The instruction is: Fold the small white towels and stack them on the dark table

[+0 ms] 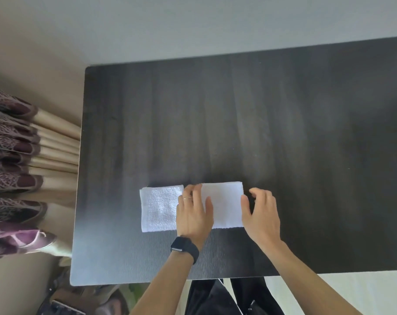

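Towel [224,208] lies as a flat strip near the table's [284,121] front edge. Left hand [193,214] is flat, pressing its middle. Right hand [260,212] is curled at its right end, grip unclear. No stack visible yet.

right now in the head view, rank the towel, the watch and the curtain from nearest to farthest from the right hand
1. towel: just left of the right hand, with its right end at the thumb.
2. watch: on the other wrist, lower left.
3. curtain: far left, beyond the edge of the table.
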